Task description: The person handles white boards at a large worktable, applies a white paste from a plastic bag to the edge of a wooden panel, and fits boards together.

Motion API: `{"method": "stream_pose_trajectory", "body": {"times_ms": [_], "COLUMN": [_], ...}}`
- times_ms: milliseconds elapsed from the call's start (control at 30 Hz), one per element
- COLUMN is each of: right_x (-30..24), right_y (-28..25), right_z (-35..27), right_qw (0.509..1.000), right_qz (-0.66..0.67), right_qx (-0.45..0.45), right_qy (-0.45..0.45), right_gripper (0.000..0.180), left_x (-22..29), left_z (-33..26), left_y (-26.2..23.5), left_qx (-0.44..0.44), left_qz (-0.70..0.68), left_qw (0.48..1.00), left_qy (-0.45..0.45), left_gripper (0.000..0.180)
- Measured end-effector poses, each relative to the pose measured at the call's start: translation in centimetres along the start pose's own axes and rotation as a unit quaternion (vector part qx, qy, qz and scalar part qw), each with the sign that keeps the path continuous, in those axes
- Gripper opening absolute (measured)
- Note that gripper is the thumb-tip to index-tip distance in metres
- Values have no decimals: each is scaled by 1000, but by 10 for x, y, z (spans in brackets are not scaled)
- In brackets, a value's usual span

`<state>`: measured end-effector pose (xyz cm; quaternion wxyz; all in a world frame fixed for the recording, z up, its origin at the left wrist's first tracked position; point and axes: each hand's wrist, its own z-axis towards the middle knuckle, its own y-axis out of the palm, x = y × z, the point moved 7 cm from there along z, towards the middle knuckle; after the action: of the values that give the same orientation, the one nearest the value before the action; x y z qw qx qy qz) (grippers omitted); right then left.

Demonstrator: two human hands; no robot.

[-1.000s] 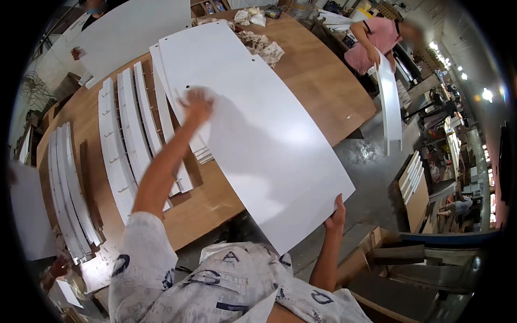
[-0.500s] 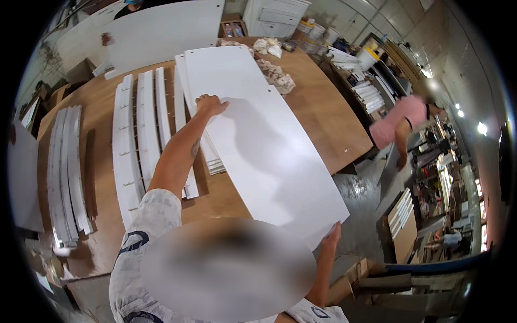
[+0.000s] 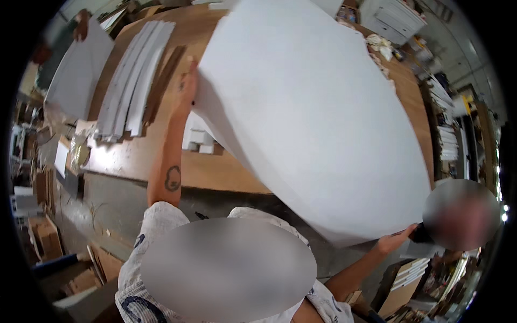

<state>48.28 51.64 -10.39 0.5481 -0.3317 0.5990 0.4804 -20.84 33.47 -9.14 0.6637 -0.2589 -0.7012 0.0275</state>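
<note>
Both the left hand (image 3: 187, 89) and right hand (image 3: 395, 240) grip the white panel (image 3: 312, 107), now raised.

The white panel (image 3: 318, 118) blocked your way across much of the table (image 3: 234, 171); between your left hand (image 3: 188, 83) and the brown strip (image 3: 164, 86) (beside the white strips (image 3: 132, 81)) you had only a narrow gap.

Comprises grey floor (image 3: 129, 199) beneath brown table (image 3: 237, 175); includes white drawer cabinet (image 3: 396, 22), top right; adjoins pale wall (image 3: 460, 32); displays bright lights (image 3: 505, 209), far right.
</note>
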Motion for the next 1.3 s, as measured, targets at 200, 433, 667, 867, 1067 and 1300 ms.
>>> {"method": "stream_pose_trajectory", "body": {"times_ms": [200,433,667,867,1067,1300], "right_x": [-46,-21,56,2,-111,31], "right_y": [111,179,186,216,208,132], "right_z": [6,-12,0,-16,-29,-1], "right_qw": [984,976,979,975,981,994], "right_qz": [98,118,59,144,63,47], "right_qx": [-45,-124,-184,-171,-106,-78], "right_qy": [-139,-133,-70,-7,-149,-55], "right_gripper": [66,62,67,73,78,61], "left_x": [-85,-164,-155,-91,-3,-114], "left_z": [-17,-37,-28,-33,-45,-26], "left_y": [-145,-221,-237,-240,-284,-262], "left_qx": [215,263,293,278,220,209], "left_qz": [-298,-393,-378,-429,-389,-306], "left_qw": [930,877,877,858,879,918], "left_qy": [16,84,43,52,168,142], "left_gripper": [57,43,61,61,53,43]}}
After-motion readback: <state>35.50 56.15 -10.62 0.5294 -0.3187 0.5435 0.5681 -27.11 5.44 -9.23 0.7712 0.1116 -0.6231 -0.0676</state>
